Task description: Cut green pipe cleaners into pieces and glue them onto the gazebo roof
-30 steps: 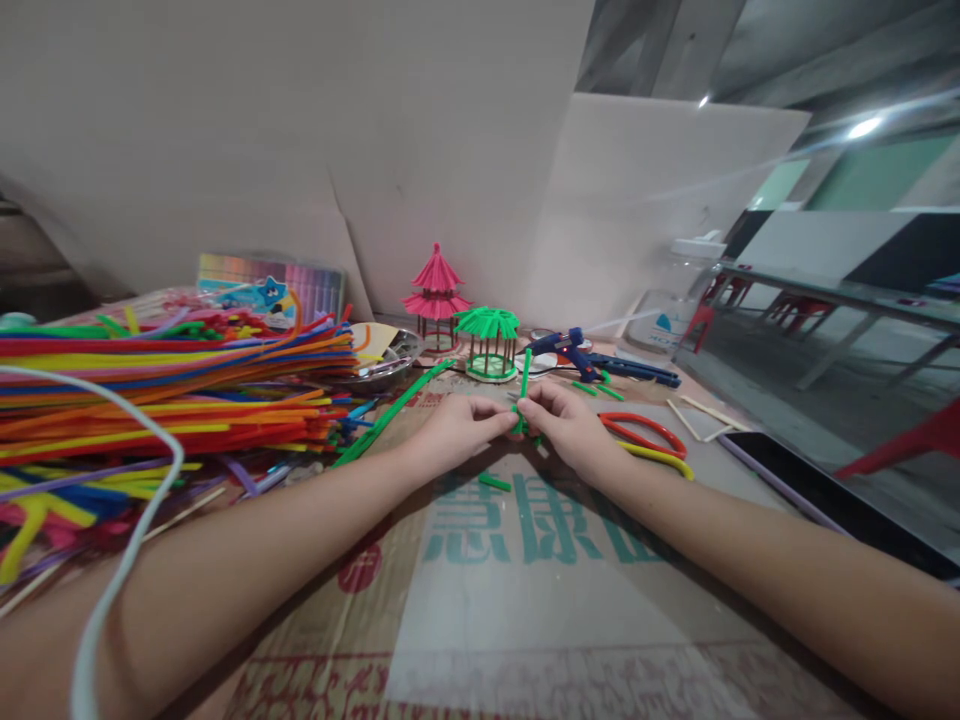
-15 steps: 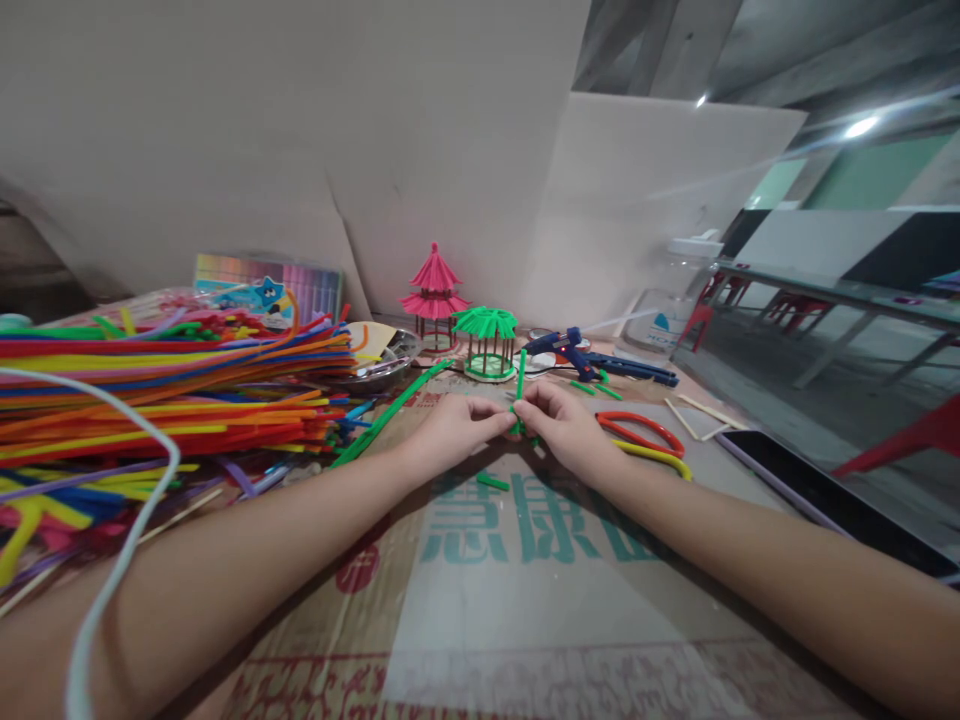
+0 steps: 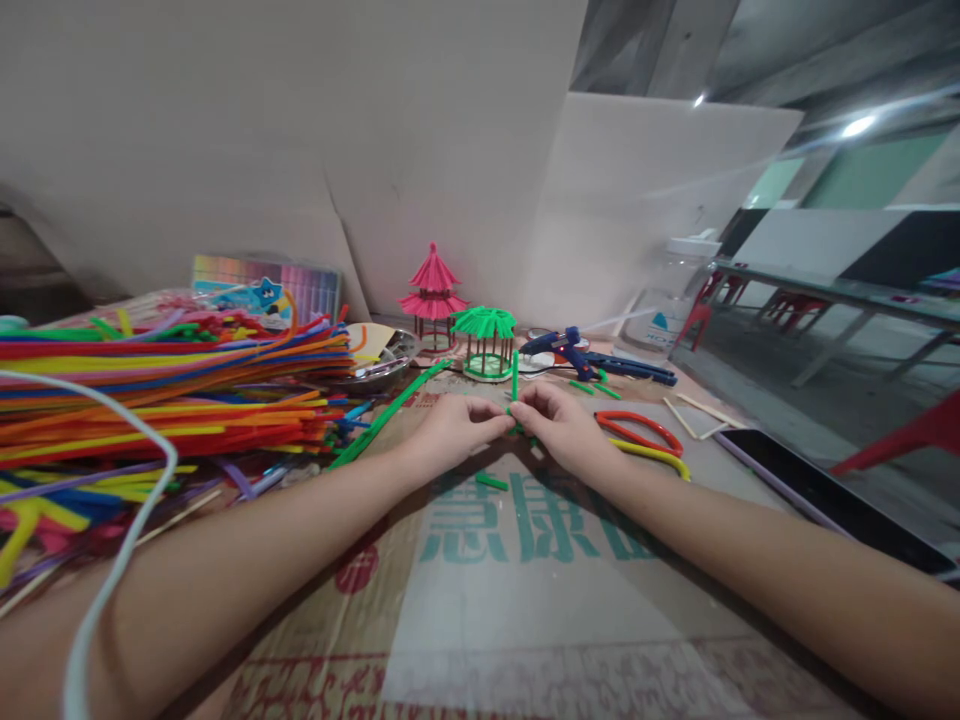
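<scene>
Head view: both bare hands meet over the middle of the table, fingertip to fingertip at one small piece of work.
Green pipe cleaner: a short length (image 3: 515, 372) stands nearly upright between the hands; its lower end, with more green about it, is mostly hidden by the fingers.
Left hand: thumb and forefinger of the left hand (image 3: 459, 428) pinch low on the piece; the exact contact is partly covered.
Right hand: thumb and forefinger of the right hand (image 3: 561, 425) grasp the stem just above.
Step in hand: apparently bending or joining the green pipe cleaner at its foot, a fine two-handed job.
Next move calls for: a steady left pinch as anchor, by my judgement, with light right-hand pressure so the soft stem does not kink.
Near the hands: a loose green offcut (image 3: 491, 482) lies on the printed cardboard (image 3: 315, 640); scissors (image 3: 664, 458) show their handles beside the right wrist.
Far side: a green pavilion model (image 3: 484, 325), a pink pagoda model (image 3: 433, 285) and a blue glue gun (image 3: 574, 352).
Left side: long green pipe cleaners (image 3: 394, 410) and a multicoloured pipe-cleaner pile (image 3: 172, 365).
Right side: a phone (image 3: 832, 495), well apart from the work.
</scene>
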`<state>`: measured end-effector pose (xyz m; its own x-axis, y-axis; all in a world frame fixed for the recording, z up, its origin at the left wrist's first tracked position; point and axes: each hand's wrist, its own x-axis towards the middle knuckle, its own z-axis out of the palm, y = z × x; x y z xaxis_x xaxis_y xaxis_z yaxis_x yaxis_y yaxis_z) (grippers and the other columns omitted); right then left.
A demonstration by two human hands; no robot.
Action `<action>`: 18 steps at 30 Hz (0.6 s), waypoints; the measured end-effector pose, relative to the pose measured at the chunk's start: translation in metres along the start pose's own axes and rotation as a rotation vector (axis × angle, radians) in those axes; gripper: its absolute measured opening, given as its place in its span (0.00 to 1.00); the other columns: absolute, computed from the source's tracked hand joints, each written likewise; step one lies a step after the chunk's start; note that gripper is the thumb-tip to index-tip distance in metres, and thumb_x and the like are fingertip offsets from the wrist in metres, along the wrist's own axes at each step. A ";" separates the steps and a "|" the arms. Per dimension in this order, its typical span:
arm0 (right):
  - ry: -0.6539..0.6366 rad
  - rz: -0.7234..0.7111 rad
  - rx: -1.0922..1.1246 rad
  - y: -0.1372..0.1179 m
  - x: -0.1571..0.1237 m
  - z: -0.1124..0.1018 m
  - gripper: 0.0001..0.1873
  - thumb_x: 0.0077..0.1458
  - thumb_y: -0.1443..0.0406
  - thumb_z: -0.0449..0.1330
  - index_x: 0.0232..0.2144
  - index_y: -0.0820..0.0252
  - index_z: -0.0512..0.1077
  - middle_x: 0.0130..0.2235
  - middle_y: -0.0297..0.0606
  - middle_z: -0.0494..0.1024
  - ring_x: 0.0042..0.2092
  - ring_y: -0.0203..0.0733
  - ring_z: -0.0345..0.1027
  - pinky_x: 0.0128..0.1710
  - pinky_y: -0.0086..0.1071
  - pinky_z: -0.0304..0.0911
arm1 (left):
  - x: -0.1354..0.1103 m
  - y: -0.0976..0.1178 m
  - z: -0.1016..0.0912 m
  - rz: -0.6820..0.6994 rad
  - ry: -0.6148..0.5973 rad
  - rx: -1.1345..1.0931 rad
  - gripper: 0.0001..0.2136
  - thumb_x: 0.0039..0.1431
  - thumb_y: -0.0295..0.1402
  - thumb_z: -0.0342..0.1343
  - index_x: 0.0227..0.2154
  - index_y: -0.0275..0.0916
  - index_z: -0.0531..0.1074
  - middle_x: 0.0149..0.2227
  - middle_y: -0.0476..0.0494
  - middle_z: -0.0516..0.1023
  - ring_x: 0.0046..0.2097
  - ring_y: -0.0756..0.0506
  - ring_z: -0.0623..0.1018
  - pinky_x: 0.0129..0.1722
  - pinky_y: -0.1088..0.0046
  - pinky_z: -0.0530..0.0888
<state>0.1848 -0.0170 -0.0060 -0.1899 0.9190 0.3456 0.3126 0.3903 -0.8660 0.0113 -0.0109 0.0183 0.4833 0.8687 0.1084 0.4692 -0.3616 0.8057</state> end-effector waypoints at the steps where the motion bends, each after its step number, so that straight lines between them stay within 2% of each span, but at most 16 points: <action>1: -0.005 -0.010 -0.027 -0.001 0.000 -0.001 0.11 0.54 0.58 0.57 0.27 0.58 0.64 0.25 0.29 0.66 0.27 0.34 0.59 0.27 0.29 0.56 | 0.000 -0.001 0.000 0.015 0.007 0.017 0.13 0.56 0.39 0.54 0.30 0.34 0.78 0.25 0.49 0.77 0.26 0.50 0.70 0.27 0.77 0.63; 5: -0.049 0.002 -0.232 -0.002 -0.001 -0.004 0.09 0.52 0.61 0.59 0.25 0.58 0.65 0.24 0.28 0.67 0.26 0.34 0.59 0.27 0.29 0.55 | 0.004 -0.011 0.003 0.135 0.003 0.119 0.11 0.55 0.35 0.54 0.29 0.34 0.79 0.29 0.47 0.79 0.31 0.48 0.73 0.30 0.77 0.65; 8: -0.091 -0.015 -0.333 -0.002 -0.001 -0.006 0.08 0.51 0.63 0.59 0.24 0.58 0.65 0.24 0.29 0.68 0.27 0.35 0.60 0.27 0.29 0.54 | 0.007 -0.018 0.004 0.198 -0.029 0.209 0.13 0.56 0.37 0.54 0.27 0.34 0.79 0.27 0.46 0.78 0.31 0.48 0.73 0.29 0.76 0.63; 11: -0.119 -0.004 -0.378 -0.004 0.000 -0.009 0.07 0.51 0.63 0.59 0.24 0.59 0.66 0.24 0.29 0.70 0.27 0.35 0.61 0.27 0.29 0.54 | 0.008 -0.020 0.004 0.211 -0.049 0.255 0.15 0.57 0.39 0.54 0.28 0.34 0.79 0.26 0.45 0.77 0.30 0.48 0.72 0.28 0.75 0.62; 14: -0.165 0.038 -0.412 -0.008 0.001 -0.012 0.08 0.51 0.63 0.59 0.23 0.59 0.67 0.23 0.30 0.70 0.26 0.36 0.62 0.25 0.29 0.54 | 0.007 -0.020 0.004 0.229 -0.058 0.280 0.12 0.57 0.37 0.56 0.30 0.35 0.81 0.27 0.45 0.78 0.30 0.48 0.72 0.29 0.75 0.62; 18: -0.196 0.085 -0.377 -0.010 0.001 -0.013 0.09 0.51 0.63 0.59 0.22 0.59 0.67 0.22 0.30 0.71 0.25 0.35 0.63 0.24 0.28 0.53 | 0.008 -0.019 0.004 0.249 -0.055 0.298 0.11 0.57 0.36 0.56 0.30 0.36 0.81 0.28 0.45 0.79 0.30 0.48 0.73 0.30 0.75 0.62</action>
<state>0.1933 -0.0192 0.0074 -0.3108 0.9347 0.1723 0.6457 0.3407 -0.6834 0.0089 0.0014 0.0018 0.6445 0.7257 0.2409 0.5230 -0.6482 0.5534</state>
